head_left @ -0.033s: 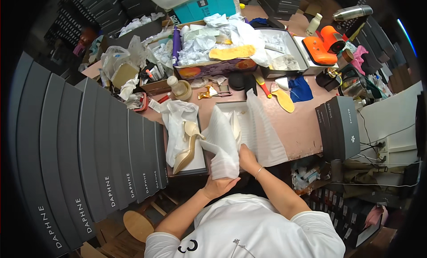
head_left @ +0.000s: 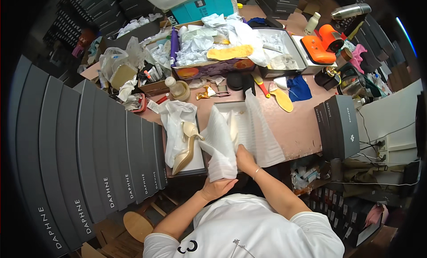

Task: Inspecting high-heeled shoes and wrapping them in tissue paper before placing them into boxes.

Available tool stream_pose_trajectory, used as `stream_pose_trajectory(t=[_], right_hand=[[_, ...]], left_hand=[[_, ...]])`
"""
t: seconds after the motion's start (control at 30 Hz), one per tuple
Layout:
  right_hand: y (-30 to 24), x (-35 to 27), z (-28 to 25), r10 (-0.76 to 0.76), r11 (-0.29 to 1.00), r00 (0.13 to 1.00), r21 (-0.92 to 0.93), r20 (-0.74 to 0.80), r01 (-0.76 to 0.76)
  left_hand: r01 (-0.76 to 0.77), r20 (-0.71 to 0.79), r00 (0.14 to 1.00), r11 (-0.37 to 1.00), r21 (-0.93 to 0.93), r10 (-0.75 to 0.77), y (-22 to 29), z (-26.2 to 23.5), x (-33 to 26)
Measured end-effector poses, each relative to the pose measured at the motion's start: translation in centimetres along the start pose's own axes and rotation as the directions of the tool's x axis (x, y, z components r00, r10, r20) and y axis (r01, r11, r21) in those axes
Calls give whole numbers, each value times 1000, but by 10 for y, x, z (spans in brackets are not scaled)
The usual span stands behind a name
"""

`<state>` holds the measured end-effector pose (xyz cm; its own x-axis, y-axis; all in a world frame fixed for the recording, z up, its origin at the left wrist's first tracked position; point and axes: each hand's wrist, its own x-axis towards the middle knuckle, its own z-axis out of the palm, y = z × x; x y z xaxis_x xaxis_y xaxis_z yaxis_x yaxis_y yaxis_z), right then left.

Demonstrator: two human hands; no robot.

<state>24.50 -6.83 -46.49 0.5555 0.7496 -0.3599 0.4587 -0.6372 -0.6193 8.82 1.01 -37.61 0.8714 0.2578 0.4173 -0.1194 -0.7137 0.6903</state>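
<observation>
We are wrapping, by the look of it: white tissue paper (head_left: 222, 147) is being folded around something in the open shoe box (head_left: 231, 108) at the near edge of the tabletop (head_left: 302, 124). Our left hand (head_left: 216, 187) grasps the lower edge of the left sheet, its grip closed on the paper just below the box. Our right hand (head_left: 245, 159) presses into the fold between the two sheets; its fingers are buried in paper, so we cannot tell whether that grip is clenched or loose. Both forearms rise from the lower edge and converge, elbows out, wrists close together.

A cream high-heeled shoe (head_left: 187, 147) lies just left of the paper on a white bag (head_left: 175, 120), sole up, apart from both hands. Whether its mate already lies inside the wrapping is hidden.

We judge the next move calls for flattening the sheets inward over the box without tearing them. A stack of grey boxes (head_left: 89, 151) stands to our left.
</observation>
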Motion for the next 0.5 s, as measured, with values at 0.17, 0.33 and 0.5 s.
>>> stream_pose_trajectory(t=[0.17, 0.33, 0.5], right_hand=[[-5, 15, -11, -98, 979, 960, -147, 262, 140], [10, 6, -74, -33, 614, 994, 782, -105, 103], [11, -4, -77, 33, 313, 995, 944, 96, -101]], left_hand=[[128, 42, 991, 986, -106, -124, 4, 15, -8], [842, 40, 539, 539, -16, -841, -16, 27, -34], [4, 99, 986, 603, 798, -137, -95, 63, 1]])
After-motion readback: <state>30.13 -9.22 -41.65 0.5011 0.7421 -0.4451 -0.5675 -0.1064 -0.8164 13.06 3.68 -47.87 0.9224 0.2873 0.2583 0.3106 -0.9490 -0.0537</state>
